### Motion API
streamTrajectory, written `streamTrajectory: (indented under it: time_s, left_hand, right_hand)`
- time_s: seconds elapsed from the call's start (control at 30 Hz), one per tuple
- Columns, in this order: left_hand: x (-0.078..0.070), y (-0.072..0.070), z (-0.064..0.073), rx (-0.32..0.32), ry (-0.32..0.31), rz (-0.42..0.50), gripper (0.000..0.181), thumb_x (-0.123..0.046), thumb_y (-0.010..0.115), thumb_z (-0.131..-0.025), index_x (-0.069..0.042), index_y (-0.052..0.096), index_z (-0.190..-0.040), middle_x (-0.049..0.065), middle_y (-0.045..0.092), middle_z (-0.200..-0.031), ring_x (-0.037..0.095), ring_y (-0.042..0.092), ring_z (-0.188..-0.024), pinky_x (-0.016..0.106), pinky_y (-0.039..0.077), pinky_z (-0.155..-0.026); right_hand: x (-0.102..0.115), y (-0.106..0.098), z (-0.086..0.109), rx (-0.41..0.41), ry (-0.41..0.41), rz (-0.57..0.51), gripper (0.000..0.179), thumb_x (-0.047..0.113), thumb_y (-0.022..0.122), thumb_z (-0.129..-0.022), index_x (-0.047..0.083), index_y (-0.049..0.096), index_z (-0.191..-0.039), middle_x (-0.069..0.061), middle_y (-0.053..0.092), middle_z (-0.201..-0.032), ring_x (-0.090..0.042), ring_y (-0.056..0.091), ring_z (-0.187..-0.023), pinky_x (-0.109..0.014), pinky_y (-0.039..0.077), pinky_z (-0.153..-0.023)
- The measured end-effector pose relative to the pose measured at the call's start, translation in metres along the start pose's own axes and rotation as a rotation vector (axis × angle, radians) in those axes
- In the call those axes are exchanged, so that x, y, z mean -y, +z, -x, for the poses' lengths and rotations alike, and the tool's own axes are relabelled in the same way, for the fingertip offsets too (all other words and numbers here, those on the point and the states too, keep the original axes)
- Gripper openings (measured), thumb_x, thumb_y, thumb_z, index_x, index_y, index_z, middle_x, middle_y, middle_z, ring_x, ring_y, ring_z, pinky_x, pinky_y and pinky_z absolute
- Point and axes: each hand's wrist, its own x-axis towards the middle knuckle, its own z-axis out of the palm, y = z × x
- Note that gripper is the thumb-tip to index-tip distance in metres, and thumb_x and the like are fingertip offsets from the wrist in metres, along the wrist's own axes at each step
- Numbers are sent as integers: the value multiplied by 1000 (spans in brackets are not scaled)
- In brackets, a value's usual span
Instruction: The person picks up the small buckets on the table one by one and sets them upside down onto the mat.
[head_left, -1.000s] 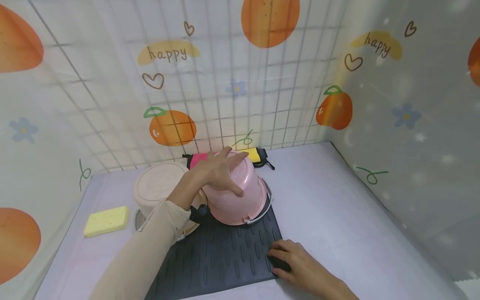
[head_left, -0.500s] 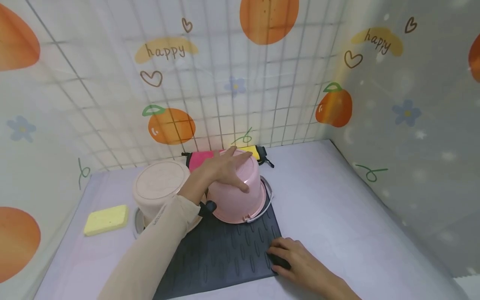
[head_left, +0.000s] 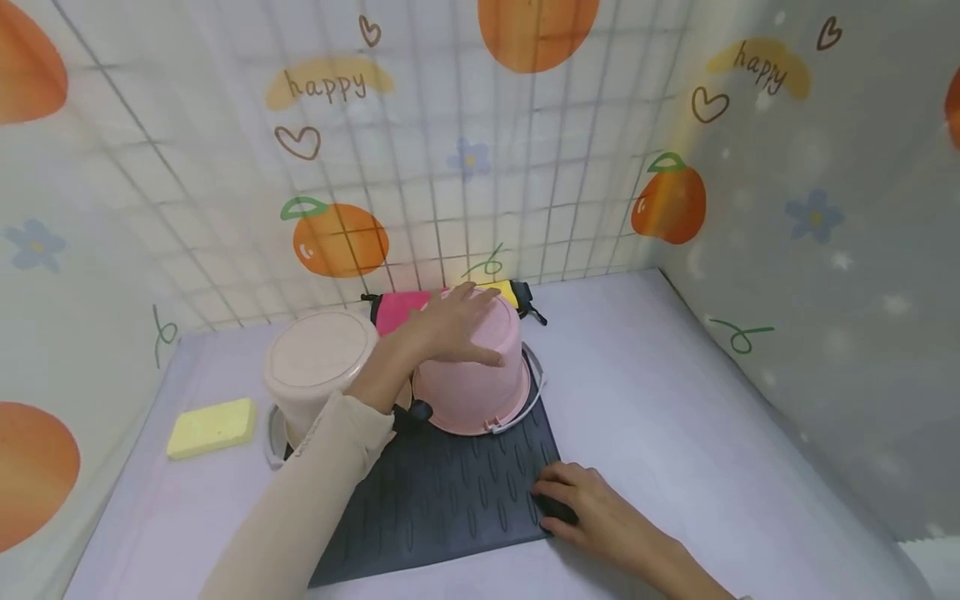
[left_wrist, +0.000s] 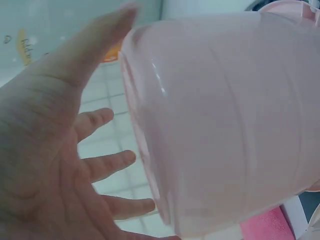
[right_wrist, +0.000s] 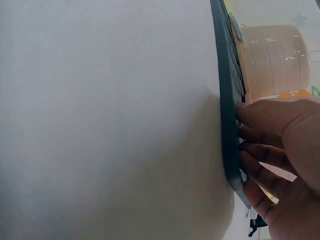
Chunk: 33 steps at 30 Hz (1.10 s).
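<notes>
A pink bucket stands upside down at the back of a dark ribbed mat. My left hand is spread over its upturned base; in the left wrist view the fingers are straight beside the base rim, and I cannot tell whether they touch it. A paler bucket, also upside down, stands to the left, partly hidden by my left forearm. My right hand rests on the mat's right edge near its front corner, fingers loosely bent. A small dark object shows beneath that palm.
A yellow sponge lies on the table left of the pale bucket. Behind the buckets, against the wall, lie a pink roll and a yellow one with black ends. A white handle curves beside the pink bucket's rim.
My left hand has shifted slightly to the right and back over the pink bucket's base. The right hand stays at the mat's edge. The head view has tilted a little.
</notes>
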Motion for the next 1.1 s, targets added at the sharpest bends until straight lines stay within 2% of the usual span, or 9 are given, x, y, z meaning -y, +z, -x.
streamTrajectory:
  time_s: [0.1, 0.27, 0.43, 0.63, 0.87, 1.0, 1.1]
  left_hand:
    - [5, -2, 17, -124, 9, 36, 86, -59, 66, -89, -21, 32, -158, 11, 24, -162, 37, 23, -147, 64, 34, -107]
    - [18, -3, 47, -335, 21, 88, 59, -44, 62, -95, -19, 50, -147, 10, 44, -151, 33, 42, -135, 56, 39, -105]
    - [31, 9, 70, -463, 69, 78, 43, -35, 57, -97, -14, 62, -135, 9, 59, -135, 31, 54, -123, 57, 45, -96]
    - [42, 25, 93, -528, -3, 81, 37, -29, 57, -97, -15, 66, -131, 7, 63, -129, 32, 56, -116, 58, 45, -92]
    - [58, 35, 120, -615, -25, 135, 33, -25, 62, -97, -14, 67, -128, 5, 67, -119, 30, 59, -111, 55, 45, -92]
    - [69, 43, 136, -653, -78, 153, 30, -22, 62, -97, -14, 68, -125, 5, 68, -116, 28, 60, -106, 52, 48, -90]
    - [77, 48, 149, -675, -124, 172, 28, -21, 61, -98, -14, 69, -123, 6, 68, -117, 28, 61, -105, 52, 49, -88]
  right_hand:
    - [2, -2, -3, 6, -11, -2, 32, 26, 79, -88, 12, 72, -115, 4, 58, -119, -14, 56, -108, -40, 51, -87]
    - [3, -4, -8, -1, -15, 7, 33, 27, 79, -87, 12, 72, -116, 3, 59, -120, -14, 56, -109, -41, 50, -88]
    - [3, -8, -9, -2, -25, 26, 33, 26, 81, -85, 11, 73, -114, 4, 59, -117, -13, 57, -106, -39, 51, -85]
    - [-1, -11, -9, -12, -63, 43, 35, 25, 83, -83, 11, 73, -113, 3, 60, -115, -13, 58, -103, -38, 50, -83]
    - [-6, -20, -12, -2, 6, 57, 30, 24, 81, -86, 11, 73, -112, 2, 62, -114, -14, 60, -103, -39, 50, -86]
    - [-12, -33, -16, -3, 61, 73, 29, 23, 80, -87, 10, 73, -112, 1, 63, -114, -16, 61, -103, -41, 51, -87]
    - [-21, -43, -20, -17, 70, 82, 28, 20, 79, -88, 8, 73, -113, 0, 64, -113, -19, 62, -103, -44, 51, -88]
